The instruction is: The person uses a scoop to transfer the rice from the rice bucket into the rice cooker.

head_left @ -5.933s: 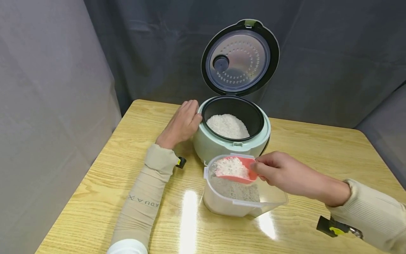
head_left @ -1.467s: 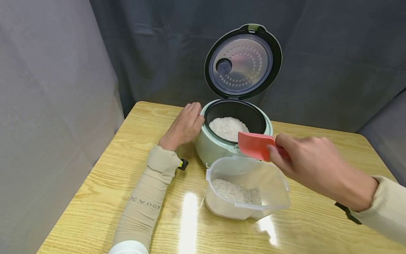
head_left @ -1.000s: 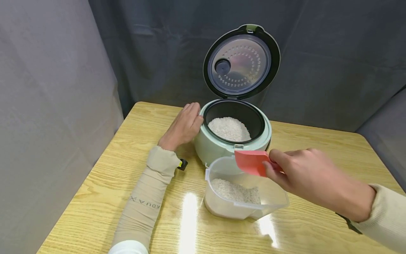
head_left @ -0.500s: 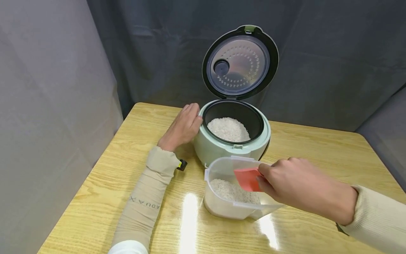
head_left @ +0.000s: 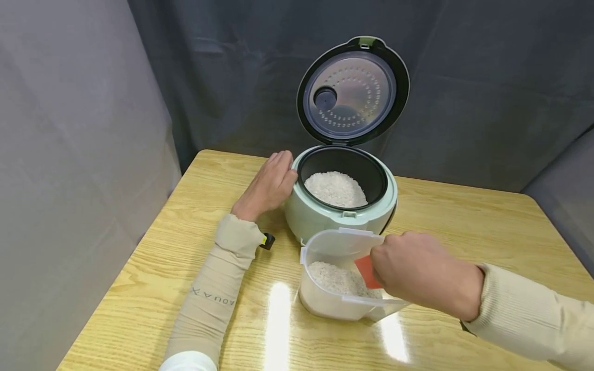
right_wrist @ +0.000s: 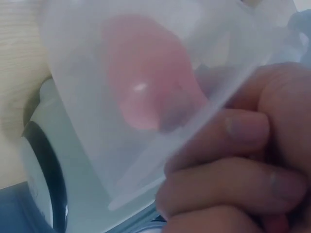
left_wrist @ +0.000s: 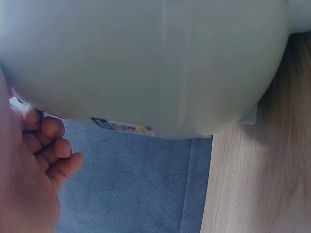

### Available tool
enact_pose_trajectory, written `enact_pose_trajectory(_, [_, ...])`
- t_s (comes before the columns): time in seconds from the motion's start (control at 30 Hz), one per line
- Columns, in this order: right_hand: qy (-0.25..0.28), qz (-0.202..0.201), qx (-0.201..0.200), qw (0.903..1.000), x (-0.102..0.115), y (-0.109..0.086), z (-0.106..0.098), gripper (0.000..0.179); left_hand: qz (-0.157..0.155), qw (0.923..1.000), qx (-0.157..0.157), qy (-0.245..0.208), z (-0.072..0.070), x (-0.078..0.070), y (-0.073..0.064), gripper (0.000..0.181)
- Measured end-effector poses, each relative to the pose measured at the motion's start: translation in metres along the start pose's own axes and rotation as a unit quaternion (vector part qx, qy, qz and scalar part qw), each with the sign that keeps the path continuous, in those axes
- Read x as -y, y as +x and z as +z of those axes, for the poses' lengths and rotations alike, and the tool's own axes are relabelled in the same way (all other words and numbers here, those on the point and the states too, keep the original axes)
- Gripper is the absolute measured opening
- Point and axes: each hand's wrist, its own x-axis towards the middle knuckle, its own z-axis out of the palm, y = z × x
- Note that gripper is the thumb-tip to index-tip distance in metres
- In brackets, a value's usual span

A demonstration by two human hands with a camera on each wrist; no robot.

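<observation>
A pale green rice cooker (head_left: 325, 219) stands with its lid (head_left: 352, 95) raised. White rice (head_left: 335, 188) lies in its dark inner pot. My left hand (head_left: 266, 188) holds the cooker's left side near the rim; its fingers (left_wrist: 53, 150) look curled in the left wrist view. In front of the cooker, a clear plastic container (head_left: 325, 304) has more rice (head_left: 341, 278) in it. My right hand (head_left: 419, 268) grips a pink scoop (head_left: 366, 271), whose blade dips into the container. Through the container's wall, the right wrist view shows the scoop (right_wrist: 146, 73). My right hand hides the scoop's handle.
The wooden table (head_left: 185, 247) has a rounded back left corner. Dark cloth (head_left: 232, 77) hangs behind it, and a grey partition (head_left: 83, 154) stands on the left. The container sits close against the cooker's front.
From above the container's back edge near the cooker, my right hand has brought the scoop down into the container, turning it so less blade shows. My left hand stays on the cooker.
</observation>
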Motion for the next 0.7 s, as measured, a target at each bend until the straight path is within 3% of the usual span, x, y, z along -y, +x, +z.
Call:
enact_pose_trajectory(0.13, [-0.005,-0.011,0.026,0.9996,0.002,0.005,0.004,0.046,0.001,1.0000,-0.001,0.003,0.000,0.000,0.001,0.018])
enact_pose_trajectory(0.37, [-0.040,-0.033,0.039,0.9979,0.006,0.013,0.013,0.042,-0.001,1.0000,-0.002,-0.001,-0.001,0.000,0.001,0.019])
enact_pose_trajectory(0.7, [-0.064,-0.063,-0.009,0.9959,0.009,0.017,0.026,0.050,-0.005,1.0000,0.000,-0.002,0.001,0.001,0.000,0.020])
